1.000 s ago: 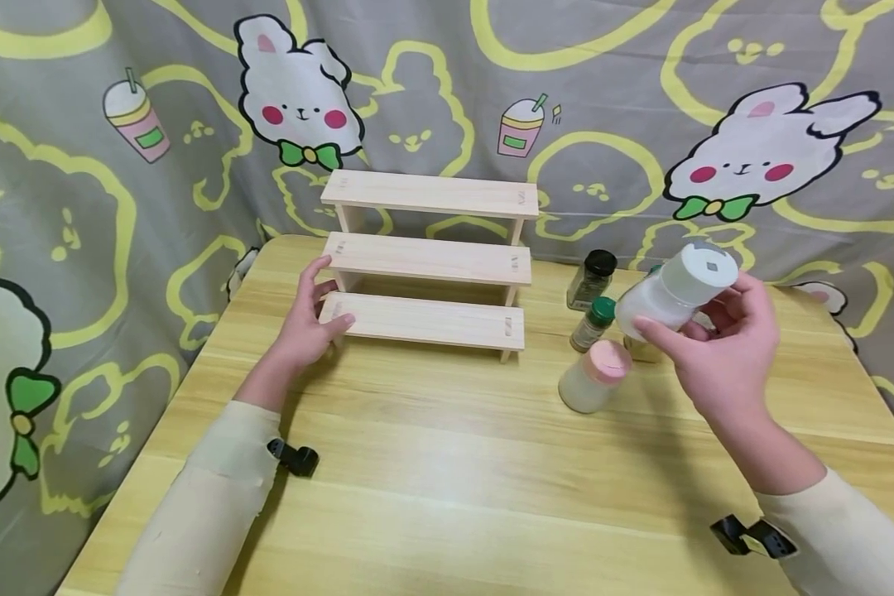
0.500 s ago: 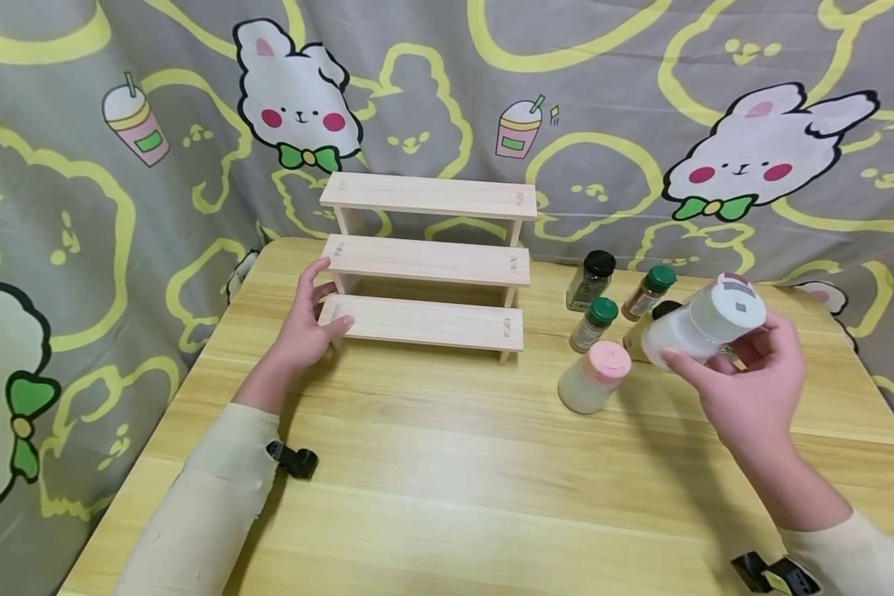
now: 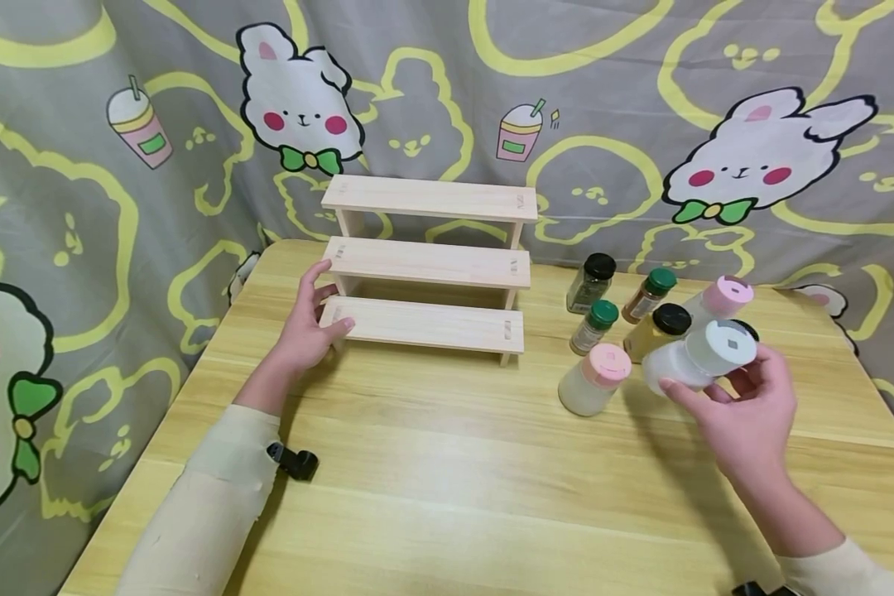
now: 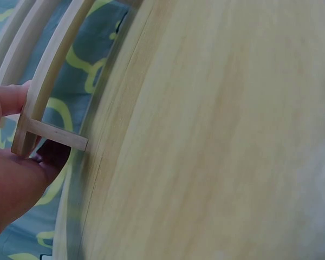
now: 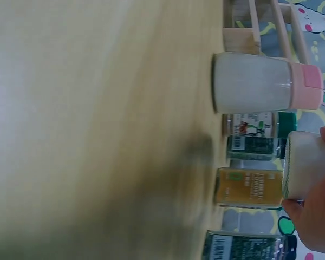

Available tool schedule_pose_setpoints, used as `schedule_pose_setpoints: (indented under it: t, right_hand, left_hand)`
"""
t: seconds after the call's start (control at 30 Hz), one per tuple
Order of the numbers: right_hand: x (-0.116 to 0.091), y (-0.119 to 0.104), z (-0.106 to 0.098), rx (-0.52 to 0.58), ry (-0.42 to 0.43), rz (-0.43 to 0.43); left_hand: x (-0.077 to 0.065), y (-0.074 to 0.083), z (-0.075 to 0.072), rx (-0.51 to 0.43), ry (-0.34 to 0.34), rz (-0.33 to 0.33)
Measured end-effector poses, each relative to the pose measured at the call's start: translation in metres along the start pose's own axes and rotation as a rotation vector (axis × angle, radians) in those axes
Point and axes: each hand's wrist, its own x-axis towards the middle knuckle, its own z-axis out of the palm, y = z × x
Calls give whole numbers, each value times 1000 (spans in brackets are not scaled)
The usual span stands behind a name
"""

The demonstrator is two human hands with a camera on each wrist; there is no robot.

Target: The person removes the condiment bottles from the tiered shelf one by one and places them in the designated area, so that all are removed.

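My left hand (image 3: 305, 327) grips the left end of a three-tier wooden shelf (image 3: 425, 324), its thumb over the lowest board. The left wrist view shows that same board (image 4: 46, 70) between thumb and fingers. On the right, my right hand (image 3: 752, 414) holds a clear shaker jar with a white lid (image 3: 700, 358), pale contents inside. The jar leans to the right; in the right wrist view its base (image 5: 300, 165) is off the table. Left of it stands a pink-lidded shaker jar (image 3: 594, 381). Just behind is a black-capped bottle of yellow powder (image 3: 656, 333).
Two green-capped spice bottles (image 3: 594, 327) and a black-capped one (image 3: 590, 283) stand right of the shelf. A second pink-lidded jar (image 3: 718, 300) is partly hidden by the held jar. A patterned curtain (image 3: 432, 99) hangs behind the table (image 3: 432, 463).
My right hand has carried the white-lidded jar rightward and toward the table's front, uncovering bottles behind it. My left hand keeps its grip on the shelf.
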Motion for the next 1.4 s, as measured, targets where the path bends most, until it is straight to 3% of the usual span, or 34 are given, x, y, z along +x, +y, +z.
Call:
schedule_pose_setpoints:
  t: [0.57,0.8,1.03,1.2,1.4]
  right_hand:
    - [-10,27,-2,-73,10,84]
    - [-12,34,-4,-106,9,125]
    - [-15,40,-3,-211,-11,106]
    - [-16,45,-4,-277,-22,76]
    - [-16,49,-6,-282,-15,105]
  left_hand:
    - [-1,-1,-1,-8,-5,8]
    - [10,-26,-4,-5,2,12]
    - [6,-18,-4,-3,-1,24]
    - [12,-32,-6,-10,2,41]
    - [11,-32,-5,-6,2,40]
